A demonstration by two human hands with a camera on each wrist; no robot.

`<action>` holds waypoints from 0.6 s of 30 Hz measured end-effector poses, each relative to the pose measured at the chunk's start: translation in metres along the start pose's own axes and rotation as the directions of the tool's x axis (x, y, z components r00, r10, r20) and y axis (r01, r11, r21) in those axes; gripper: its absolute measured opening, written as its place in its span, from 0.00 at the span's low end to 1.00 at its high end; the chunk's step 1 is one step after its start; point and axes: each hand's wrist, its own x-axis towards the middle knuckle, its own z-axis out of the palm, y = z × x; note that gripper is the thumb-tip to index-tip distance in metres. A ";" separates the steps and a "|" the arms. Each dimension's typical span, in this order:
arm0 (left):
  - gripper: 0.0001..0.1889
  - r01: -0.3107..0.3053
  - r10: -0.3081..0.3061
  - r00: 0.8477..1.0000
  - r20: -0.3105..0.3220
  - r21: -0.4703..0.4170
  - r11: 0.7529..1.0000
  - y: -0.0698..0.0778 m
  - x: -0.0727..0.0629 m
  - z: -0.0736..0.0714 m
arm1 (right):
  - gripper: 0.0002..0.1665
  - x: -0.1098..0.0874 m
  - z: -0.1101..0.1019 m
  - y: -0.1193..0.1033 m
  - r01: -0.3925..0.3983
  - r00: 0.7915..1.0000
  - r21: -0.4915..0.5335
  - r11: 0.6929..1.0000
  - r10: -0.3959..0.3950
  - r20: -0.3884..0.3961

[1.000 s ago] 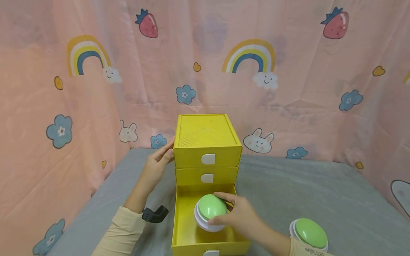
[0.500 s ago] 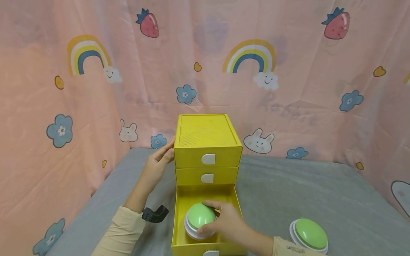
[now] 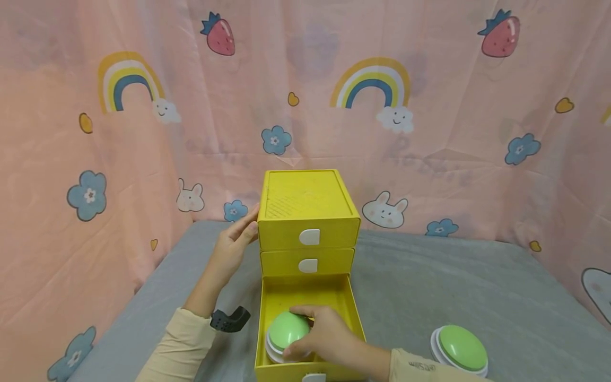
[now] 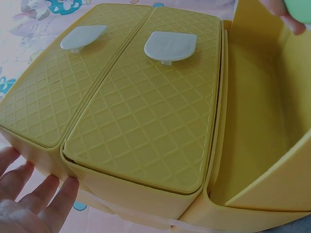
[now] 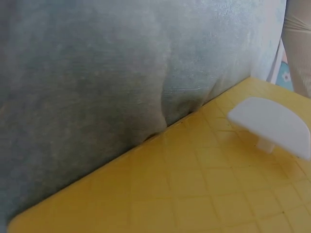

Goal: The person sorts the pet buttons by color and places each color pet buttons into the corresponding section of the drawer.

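Observation:
A yellow three-tier drawer unit (image 3: pixel 307 196) stands mid-table, its bottom drawer (image 3: pixel 329 292) pulled out and the upper two closed. My right hand (image 3: pixel 329 335) grips a round push light (image 3: pixel 288 330) with a green dome and white base, low inside the front left of that drawer. My left hand (image 3: pixel 232 245) rests with extended fingers against the unit's left side; in the left wrist view those fingertips (image 4: pixel 65 191) touch the side wall. The right wrist view shows the drawer's front (image 5: pixel 194 179) and its white handle (image 5: pixel 272 124), not the held light.
A second green-domed push light (image 3: pixel 460 347) sits on the grey cloth (image 3: pixel 410 292) at the right. A dark curved band (image 3: pixel 230 319) is at the left wrist. Behind the table hangs a pink patterned curtain (image 3: pixel 310 127).
My right hand has carried the green-domed light leftward and toward the drawer's front, and it sits lower in the drawer. My left hand stays against the unit.

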 end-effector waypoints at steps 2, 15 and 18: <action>0.27 0.001 -0.001 1.000 0.001 -0.001 1.000 0.000 0.000 0.000 | 0.43 0.001 0.002 0.000 0.011 1.000 -0.021 1.000 -0.011 0.004; 0.26 0.000 0.000 1.000 0.004 0.013 1.000 -0.003 0.000 -0.001 | 0.42 0.008 0.006 -0.003 0.000 0.998 -0.090 0.996 0.007 0.068; 0.26 -0.002 0.002 1.000 0.000 0.015 1.000 -0.002 0.000 0.000 | 0.43 0.010 0.007 -0.003 -0.008 0.997 -0.102 0.995 0.016 0.075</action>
